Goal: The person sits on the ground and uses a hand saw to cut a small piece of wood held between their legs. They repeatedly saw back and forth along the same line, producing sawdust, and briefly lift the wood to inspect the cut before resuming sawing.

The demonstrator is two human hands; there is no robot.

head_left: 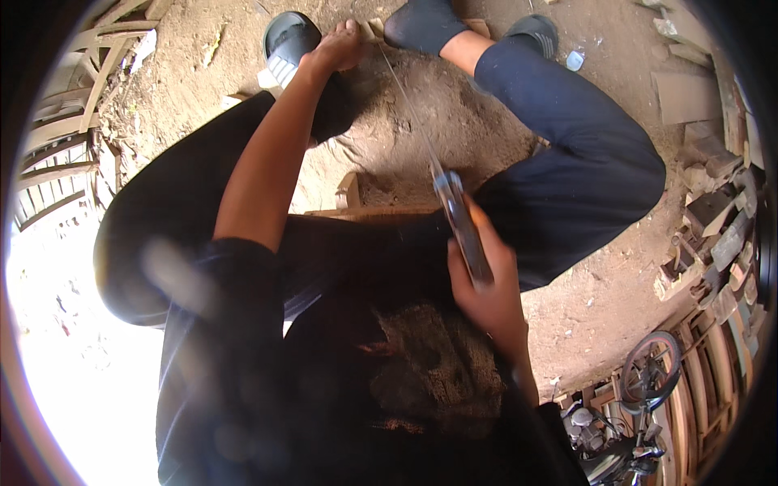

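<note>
A hand saw (pixel 415 121), its thin blade seen nearly edge-on, slants from my lap up toward the far ground. My right hand (pixel 490 296) is closed around its dark handle (pixel 466 227). Out in front, my left hand (pixel 339 47) grips a piece of wood (pixel 369 32) near the blade's far end. My dark-socked foot (pixel 421 28) presses beside it, covering most of the wood. Another bit of wood (pixel 478 28) shows past that foot. Where the blade meets the wood is too small to make out.
A sandal (pixel 292 44) stands left of my left hand, another sandal (pixel 533 34) by my right leg. Beneath me is a wooden seat edge (pixel 381 213). Stacked offcuts (pixel 717 215) line the right; a motorcycle (pixel 604 441) stands lower right. Wooden frames (pixel 61 125) lie at left.
</note>
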